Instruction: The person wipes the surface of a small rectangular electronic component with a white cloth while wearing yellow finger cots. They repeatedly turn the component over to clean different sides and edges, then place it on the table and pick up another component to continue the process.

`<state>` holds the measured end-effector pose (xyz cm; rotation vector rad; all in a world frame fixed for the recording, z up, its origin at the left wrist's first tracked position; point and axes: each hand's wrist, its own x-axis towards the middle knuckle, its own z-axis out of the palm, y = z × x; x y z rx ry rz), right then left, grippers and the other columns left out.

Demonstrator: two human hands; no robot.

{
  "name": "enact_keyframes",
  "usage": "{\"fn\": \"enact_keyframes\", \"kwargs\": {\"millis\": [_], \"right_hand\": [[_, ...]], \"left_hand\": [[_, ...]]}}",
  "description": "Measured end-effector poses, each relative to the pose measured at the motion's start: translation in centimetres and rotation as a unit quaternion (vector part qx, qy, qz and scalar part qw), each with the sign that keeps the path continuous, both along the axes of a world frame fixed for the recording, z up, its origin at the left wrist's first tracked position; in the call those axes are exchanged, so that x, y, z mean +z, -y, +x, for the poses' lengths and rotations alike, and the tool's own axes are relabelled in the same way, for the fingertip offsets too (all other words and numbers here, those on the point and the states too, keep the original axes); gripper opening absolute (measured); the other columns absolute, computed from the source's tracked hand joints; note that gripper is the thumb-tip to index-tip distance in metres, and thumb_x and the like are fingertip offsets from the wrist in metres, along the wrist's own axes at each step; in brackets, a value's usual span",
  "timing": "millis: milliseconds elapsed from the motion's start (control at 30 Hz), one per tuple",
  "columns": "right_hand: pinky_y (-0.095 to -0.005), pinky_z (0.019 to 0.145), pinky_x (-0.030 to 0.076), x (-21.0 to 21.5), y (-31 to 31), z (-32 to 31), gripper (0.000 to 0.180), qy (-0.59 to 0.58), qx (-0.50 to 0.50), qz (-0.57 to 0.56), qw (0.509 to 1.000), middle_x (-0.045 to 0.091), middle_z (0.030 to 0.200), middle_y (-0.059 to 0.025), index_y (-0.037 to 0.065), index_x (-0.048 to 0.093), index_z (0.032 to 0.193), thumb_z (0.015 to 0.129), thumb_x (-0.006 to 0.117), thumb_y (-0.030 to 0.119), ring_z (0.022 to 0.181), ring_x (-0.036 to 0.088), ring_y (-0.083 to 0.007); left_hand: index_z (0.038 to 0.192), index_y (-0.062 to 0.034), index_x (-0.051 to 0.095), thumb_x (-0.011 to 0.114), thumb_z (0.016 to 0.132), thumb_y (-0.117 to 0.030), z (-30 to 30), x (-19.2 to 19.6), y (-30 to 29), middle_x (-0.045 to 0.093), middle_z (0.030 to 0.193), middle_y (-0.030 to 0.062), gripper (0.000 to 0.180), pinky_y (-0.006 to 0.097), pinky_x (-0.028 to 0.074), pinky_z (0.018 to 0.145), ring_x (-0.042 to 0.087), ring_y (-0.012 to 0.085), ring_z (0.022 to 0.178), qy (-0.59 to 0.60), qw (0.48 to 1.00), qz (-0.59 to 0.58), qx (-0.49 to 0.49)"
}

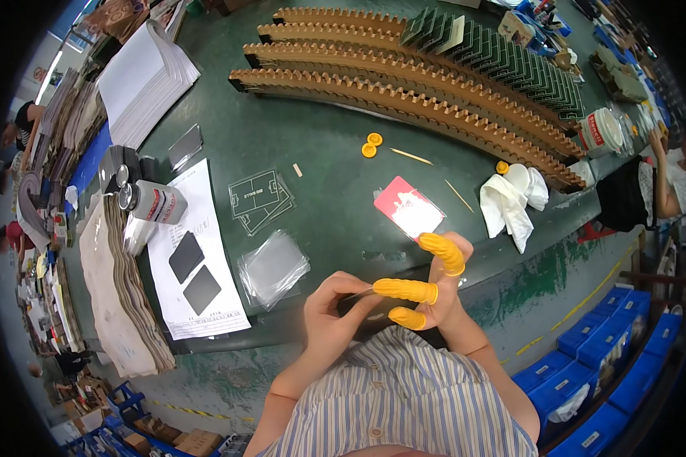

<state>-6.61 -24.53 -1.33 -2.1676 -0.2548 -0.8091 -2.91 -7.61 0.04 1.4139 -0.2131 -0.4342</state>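
Close to my body, my left hand is closed in a pinch on a thin clear sheet, seen nearly edge-on. My right hand wears yellow finger cots on the thumb and two fingers. Its fingers are spread, and one covered fingertip meets the sheet's edge. Just beyond lies a red and white card with a white patch on it. A pile of clear sheets rests left of my hands, and behind it are a few clear sheets with white line drawings.
Long slotted wooden racks span the back, with dark green panels upright in one. Loose yellow finger cots, wooden sticks and a white cloth lie nearer. At left are a printed paper, a bottle and stacked cloths.
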Motion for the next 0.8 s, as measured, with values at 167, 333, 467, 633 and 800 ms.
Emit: {"fn": "enact_keyframes", "kwargs": {"millis": [167,333,467,633,800], "right_hand": [[-0.0389,0.084,0.031,-0.5,0.0,-0.2,0.031,0.024,-0.017,0.048,0.998,0.042,0.116,-0.0116,0.026,0.071,0.091,0.07,0.065,0.048,0.104,0.031,-0.0276],[-0.0396,0.085,0.031,-1.1,0.1,-1.1,0.032,0.025,-0.052,0.111,0.992,0.039,0.113,-0.013,0.024,0.071,0.09,0.072,0.06,0.049,0.104,0.031,-0.0286],[-0.041,0.085,0.03,-2.1,0.5,-1.3,0.036,0.048,-0.074,0.102,0.991,0.04,0.113,-0.0141,0.022,0.071,0.089,0.076,0.054,0.05,0.104,0.03,-0.0296],[-0.0422,0.086,0.029,-2.3,0.7,-1.2,0.036,0.053,-0.096,0.082,0.991,0.041,0.115,-0.0148,0.022,0.071,0.091,0.078,0.05,0.048,0.104,0.03,-0.0302],[-0.0408,0.086,0.029,-1.3,0.1,-1.3,0.031,0.011,-0.079,0.102,0.992,0.041,0.116,-0.0119,0.026,0.071,0.092,0.074,0.057,0.047,0.104,0.029,-0.0289]], "left_hand": [[0.084,-0.0003,0.054,0.062,0.072,0.013,0.1,0.0,0.1,0.057,0.084,0.0084,0.019,0.025,0.046,0.073,0.057,0.0147,0.078,0.047,0.999,-0.007,-0.01],[0.083,-0.0017,0.056,0.062,0.074,0.011,0.0,0.0,0.3,0.06,0.087,0.0121,0.017,0.029,0.048,0.075,0.06,0.0203,0.084,0.031,0.994,-0.101,0.009],[0.082,-0.0024,0.052,0.06,0.073,0.013,0.0,-0.2,0.3,0.059,0.084,0.013,0.02,0.033,0.048,0.075,0.06,0.0235,0.083,0.019,0.991,-0.13,0.02],[0.081,-0.0037,0.049,0.061,0.072,0.012,0.2,-0.5,0.4,0.058,0.08,0.0114,0.022,0.035,0.047,0.073,0.058,0.0238,0.075,0.008,0.989,-0.138,0.043],[0.082,-0.0032,0.049,0.061,0.073,0.012,0.3,-1.0,0.2,0.059,0.083,0.0133,0.022,0.034,0.047,0.076,0.059,0.0239,0.081,-0.004,0.987,-0.155,0.036]]}}
